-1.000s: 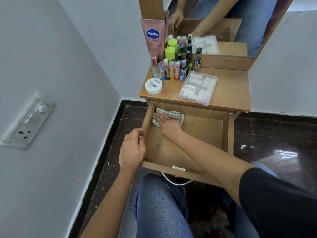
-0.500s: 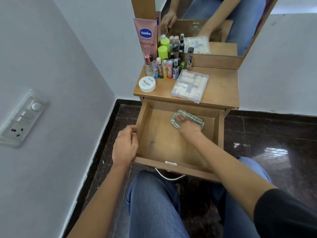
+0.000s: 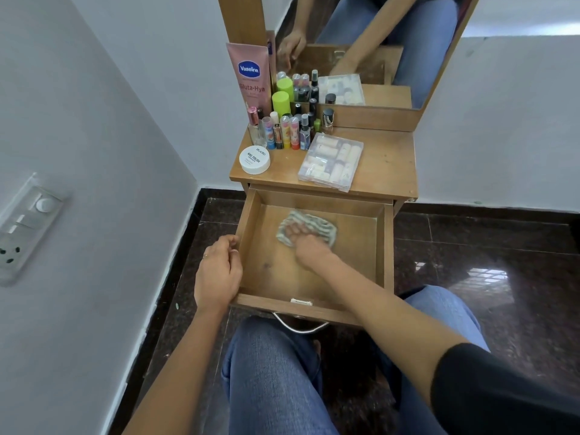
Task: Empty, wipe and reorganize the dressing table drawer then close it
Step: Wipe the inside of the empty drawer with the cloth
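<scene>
The left hand [image 3: 218, 274] grips the left wall of the open drawer [image 3: 384, 246] near its front left corner, with the fingers curled over the rim. The right hand [image 3: 306, 246], fingers nearly straight, presses the cloth [image 3: 317, 226] on the drawer floor near the back edge. The cloth lies long from left to right, under this nearer hand.

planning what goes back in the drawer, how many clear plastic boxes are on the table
1. The clear plastic box lies on the table top, right of the white jar; the second one in the mirror is its reflection. None looks hidden.
</scene>
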The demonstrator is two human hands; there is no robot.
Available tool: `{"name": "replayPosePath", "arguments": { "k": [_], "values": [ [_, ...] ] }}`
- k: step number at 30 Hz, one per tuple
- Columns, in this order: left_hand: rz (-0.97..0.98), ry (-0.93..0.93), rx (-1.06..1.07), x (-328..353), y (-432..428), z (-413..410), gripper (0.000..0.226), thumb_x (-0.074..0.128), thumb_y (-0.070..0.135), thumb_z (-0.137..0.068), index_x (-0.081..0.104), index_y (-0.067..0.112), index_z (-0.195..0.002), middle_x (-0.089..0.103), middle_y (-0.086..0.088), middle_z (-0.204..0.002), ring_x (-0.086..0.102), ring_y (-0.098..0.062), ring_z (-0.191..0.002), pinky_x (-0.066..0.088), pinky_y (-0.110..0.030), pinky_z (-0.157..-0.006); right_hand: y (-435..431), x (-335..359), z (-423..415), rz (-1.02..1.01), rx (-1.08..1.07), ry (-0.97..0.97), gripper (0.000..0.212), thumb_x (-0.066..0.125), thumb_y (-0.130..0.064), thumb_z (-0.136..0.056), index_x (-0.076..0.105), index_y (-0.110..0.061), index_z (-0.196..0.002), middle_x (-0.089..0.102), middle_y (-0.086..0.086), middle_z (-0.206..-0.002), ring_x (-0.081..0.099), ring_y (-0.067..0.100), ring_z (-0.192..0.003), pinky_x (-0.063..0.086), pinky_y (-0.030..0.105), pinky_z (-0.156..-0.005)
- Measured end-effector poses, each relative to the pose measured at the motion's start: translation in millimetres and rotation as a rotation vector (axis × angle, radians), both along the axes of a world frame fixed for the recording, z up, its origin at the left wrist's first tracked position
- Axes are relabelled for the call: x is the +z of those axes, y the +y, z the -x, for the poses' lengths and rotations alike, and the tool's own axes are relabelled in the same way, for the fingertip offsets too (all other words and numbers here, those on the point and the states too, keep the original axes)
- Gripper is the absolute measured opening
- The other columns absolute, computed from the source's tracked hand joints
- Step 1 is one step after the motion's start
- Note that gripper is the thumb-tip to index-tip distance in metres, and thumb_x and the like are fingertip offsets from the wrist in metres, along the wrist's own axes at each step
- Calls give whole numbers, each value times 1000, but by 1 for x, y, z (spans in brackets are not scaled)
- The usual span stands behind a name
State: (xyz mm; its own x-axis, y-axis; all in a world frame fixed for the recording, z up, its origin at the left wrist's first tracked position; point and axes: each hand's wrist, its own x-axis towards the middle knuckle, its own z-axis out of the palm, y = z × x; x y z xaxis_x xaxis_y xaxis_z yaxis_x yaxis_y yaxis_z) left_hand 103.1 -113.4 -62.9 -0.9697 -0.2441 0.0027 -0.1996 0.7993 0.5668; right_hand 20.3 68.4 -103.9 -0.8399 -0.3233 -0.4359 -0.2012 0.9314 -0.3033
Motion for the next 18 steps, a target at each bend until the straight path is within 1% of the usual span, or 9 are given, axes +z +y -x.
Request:
{"name": "replayPosePath", "arguments": {
  "k": [1, 3, 4, 6, 8, 11, 12, 14, 18],
  "values": [
    [1, 0, 0, 0, -1, 0, 33, 44, 14, -97, 57, 17, -127, 65, 0, -117, 58, -19, -111, 52, -42, -85, -14, -1, 2, -2, 61, 4, 80, 35, 8, -88, -2, -20, -154, -6, -1, -161, 5, 21, -148, 17, 40, -119],
    [-4, 11, -9, 0, -1, -1, 33, 45, 13, -97, 58, 16, -127, 65, 0, -117, 58, -20, -111, 52, -43, -85, -41, -3, 8, -25, 138, -11, 81, 47, -4, -93, -5, -17, -153, -12, -1, -160, -7, 19, -148, 7, 40, -120],
    [-5, 17, -17, 0, -2, 0, 33, 45, 13, -97, 58, 15, -127, 65, -1, -117, 58, -20, -111, 52, -43, -85, -51, -5, 11, -41, 154, -9, 82, 52, -12, -94, -6, -15, -153, -12, -1, -160, -9, 19, -148, 3, 39, -120],
    [6, 22, -24, 2, -2, 2, 32, 45, 12, -97, 58, 14, -127, 65, -2, -118, 58, -21, -111, 52, -43, -86, -60, -7, 16, -66, 150, 12, 81, 52, -16, -95, -6, -13, -152, -11, 0, -160, -10, 19, -147, 1, 38, -118],
    [11, 17, -23, 2, -3, 4, 33, 45, 13, -97, 58, 14, -127, 65, -2, -118, 58, -21, -111, 51, -43, -85, -59, -9, 17, -73, 148, 25, 76, 47, -14, -97, -6, -13, -152, -12, 0, -160, -10, 18, -147, 0, 37, -118],
    [2, 6, -19, 1, -2, 0, 33, 44, 13, -97, 58, 15, -127, 65, -1, -117, 57, -19, -111, 51, -42, -85, -52, -7, 21, -47, 112, 36, 66, 32, -8, -98, -4, -15, -153, -11, -2, -160, -10, 15, -147, -1, 34, -118],
    [1, 6, -20, 2, -1, -1, 33, 44, 13, -98, 58, 15, -127, 65, 0, -117, 56, -19, -111, 51, -42, -85, -51, -4, 24, -30, 90, 33, 65, 28, -6, -97, -4, -16, -153, -11, -2, -160, -9, 15, -147, 0, 33, -118],
    [3, 12, -28, 2, -1, -3, 32, 44, 13, -98, 58, 15, -127, 65, 0, -117, 57, -19, -112, 51, -42, -86, -50, 1, 31, -11, 66, 8, 66, 27, -4, -96, -3, -17, -153, -10, -4, -160, -9, 14, -147, 2, 33, -120],
    [4, 2, -23, 3, -2, -1, 33, 44, 12, -98, 58, 15, -127, 65, -1, -119, 56, -19, -112, 50, -41, -87, -33, 4, 36, -44, 23, -60, 69, 26, 2, -94, -5, -19, -153, -13, -7, -160, -12, 13, -147, 14, 45, -119]
  ]
}}
